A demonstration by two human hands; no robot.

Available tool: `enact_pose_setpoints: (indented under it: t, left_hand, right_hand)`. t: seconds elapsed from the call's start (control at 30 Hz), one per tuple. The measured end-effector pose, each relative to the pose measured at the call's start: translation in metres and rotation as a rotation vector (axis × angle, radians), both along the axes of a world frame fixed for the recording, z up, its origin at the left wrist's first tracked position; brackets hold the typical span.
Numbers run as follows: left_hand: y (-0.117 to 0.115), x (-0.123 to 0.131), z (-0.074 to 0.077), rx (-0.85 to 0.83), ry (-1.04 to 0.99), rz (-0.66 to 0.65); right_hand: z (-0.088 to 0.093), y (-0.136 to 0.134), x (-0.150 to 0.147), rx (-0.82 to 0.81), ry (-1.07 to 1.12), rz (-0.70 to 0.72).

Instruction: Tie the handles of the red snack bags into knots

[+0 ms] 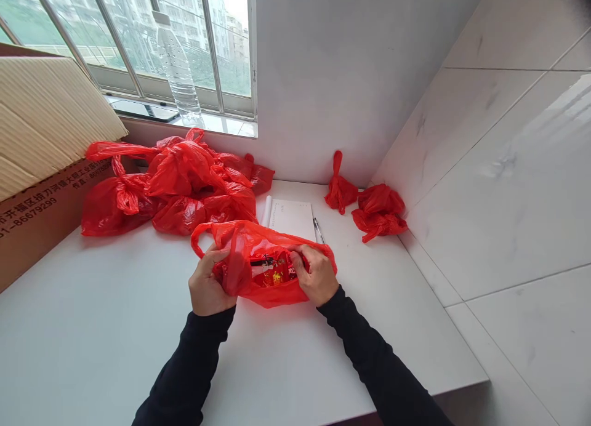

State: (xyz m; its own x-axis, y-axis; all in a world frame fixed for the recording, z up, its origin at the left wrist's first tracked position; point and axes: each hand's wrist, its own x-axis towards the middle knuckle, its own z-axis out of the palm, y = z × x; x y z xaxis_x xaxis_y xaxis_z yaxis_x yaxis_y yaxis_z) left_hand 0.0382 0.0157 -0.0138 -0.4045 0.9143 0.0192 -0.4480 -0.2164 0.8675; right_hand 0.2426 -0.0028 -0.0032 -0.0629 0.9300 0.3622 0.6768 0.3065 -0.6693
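A red plastic bag [272, 293] lies on the white table [92, 327] in front of me, with packaged items [272, 271] showing through its open mouth. My left hand [207, 284] is closed on the bag's left side, near one handle loop. My right hand [316, 275] pinches the bag's right edge. Both sleeves are black.
A pile of filled red bags [175, 183] sits at the back left, beside a cardboard box [41, 167]. Two tied red bags [369, 207] lie by the tiled wall. A notepad [290, 217] with a pen [318, 230] lies behind my hands. A water bottle [178, 69] stands on the windowsill.
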Motion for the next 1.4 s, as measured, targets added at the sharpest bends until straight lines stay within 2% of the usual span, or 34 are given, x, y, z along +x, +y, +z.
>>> enact_pose_setpoints:
  t: [0.07,0.1,0.17,0.27,0.4,0.53,0.67,0.77,0.83,0.93,1.07,1.17,1.23,1.3,1.4]
  left_hand:
    - [0.000,0.007,0.003,0.007,0.015,0.081]
    - [0.000,0.010,0.006,0.000,0.008,0.072]
    - [-0.001,0.017,0.012,-0.031,-0.022,-0.025]
    - [-0.005,0.024,0.022,-0.063,-0.059,-0.181]
    - [-0.007,0.026,0.029,-0.064,-0.049,-0.237]
    - [-0.006,0.026,0.030,-0.052,0.011,-0.261]
    - [-0.006,0.022,0.027,-0.021,0.165,-0.249]
    - [-0.004,0.013,0.027,0.024,0.339,-0.153]
    - [-0.003,0.007,0.033,0.051,0.434,-0.076]
    - [0.001,0.002,0.057,0.086,0.593,-0.083]
    - [0.010,0.006,0.110,0.217,0.907,-0.272]
    - [0.014,0.013,0.153,0.272,0.929,-0.296]
    - [0.014,0.017,0.173,0.266,0.866,-0.267]
    - [0.015,0.018,0.182,0.242,0.798,-0.228]
    - [0.020,0.015,0.179,0.161,0.702,-0.196]
  right_hand:
    - [0.001,0.002,0.009,0.007,-0.099,-0.055]
    - [0.001,0.003,0.013,-0.008,-0.146,-0.085]
    - [-0.001,0.004,0.020,-0.053,-0.241,-0.130]
    - [-0.004,0.003,0.027,-0.100,-0.336,-0.107]
    - [-0.006,0.001,0.028,-0.126,-0.310,-0.057]
    - [-0.003,0.001,0.028,-0.115,-0.223,-0.125]
    - [0.010,-0.001,0.028,-0.095,-0.102,-0.138]
    - [0.027,-0.004,0.030,-0.056,-0.038,-0.101]
    - [0.041,-0.005,0.032,-0.005,-0.032,-0.052]
    - [0.069,0.002,0.034,0.025,-0.088,0.023]
    - [0.121,0.021,0.039,-0.001,-0.132,0.029]
    - [0.161,0.026,0.048,-0.025,-0.127,-0.019]
    - [0.180,0.020,0.057,-0.081,-0.133,-0.001]
    - [0.189,0.010,0.065,-0.144,-0.172,0.060]
    - [0.184,0.002,0.075,-0.216,-0.240,0.160]
